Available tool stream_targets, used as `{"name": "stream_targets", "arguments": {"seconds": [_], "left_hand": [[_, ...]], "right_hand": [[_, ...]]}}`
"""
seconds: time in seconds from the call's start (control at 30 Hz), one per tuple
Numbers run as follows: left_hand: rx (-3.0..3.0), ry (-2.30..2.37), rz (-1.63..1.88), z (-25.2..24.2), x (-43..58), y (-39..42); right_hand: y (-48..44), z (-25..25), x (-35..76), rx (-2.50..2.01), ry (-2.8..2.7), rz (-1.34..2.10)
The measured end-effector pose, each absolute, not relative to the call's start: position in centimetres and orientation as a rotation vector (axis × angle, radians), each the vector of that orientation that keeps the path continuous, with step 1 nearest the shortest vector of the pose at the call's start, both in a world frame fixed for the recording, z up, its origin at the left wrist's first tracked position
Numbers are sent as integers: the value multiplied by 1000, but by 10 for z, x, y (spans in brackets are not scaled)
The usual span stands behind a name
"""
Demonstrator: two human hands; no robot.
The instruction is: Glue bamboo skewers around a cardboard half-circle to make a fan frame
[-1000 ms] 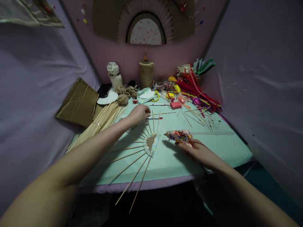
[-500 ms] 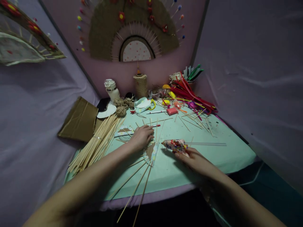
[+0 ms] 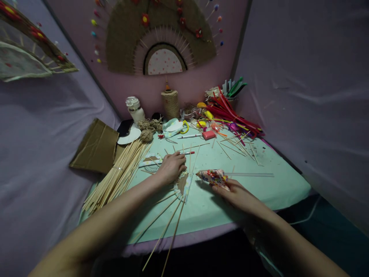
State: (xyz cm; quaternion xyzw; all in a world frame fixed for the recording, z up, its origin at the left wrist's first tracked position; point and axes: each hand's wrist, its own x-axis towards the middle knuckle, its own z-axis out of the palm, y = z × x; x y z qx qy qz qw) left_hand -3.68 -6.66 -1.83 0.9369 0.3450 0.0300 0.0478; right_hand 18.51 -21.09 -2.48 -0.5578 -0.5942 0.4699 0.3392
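Note:
A fan of thin wooden sticks (image 3: pixel 170 209) spreads out from a small half-round cardboard hub (image 3: pixel 183 181) on the mint-green table (image 3: pixel 259 184). My left hand (image 3: pixel 171 167) rests on the upper sticks beside the hub, fingers curled, next to a red-tipped pen (image 3: pixel 186 153). My right hand (image 3: pixel 235 194) lies to the right of the hub and holds a colourful patterned glue gun (image 3: pixel 213 177), its tip pointing at the hub.
A bundle of long sticks (image 3: pixel 118 175) and brown cardboard (image 3: pixel 95 146) lie at the left. Twine spool (image 3: pixel 170 103), white bottle (image 3: pixel 135 109), twine balls, red pipe cleaners (image 3: pixel 233 113), loose sticks and a clear ruler (image 3: pixel 250 175) crowd the back and right. Fabric walls enclose the table.
My left hand has drawn back from the pen toward the hub and settled on the sticks. The view tilted up. The right hand has stayed put with the glue gun.

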Motion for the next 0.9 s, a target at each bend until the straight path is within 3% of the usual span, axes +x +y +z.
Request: {"name": "stream_targets", "arguments": {"seconds": [0.9], "left_hand": [[2840,1140,56,-18,-30,-68]], "right_hand": [[-213,-34,189,-1512,-1561,1219]]}}
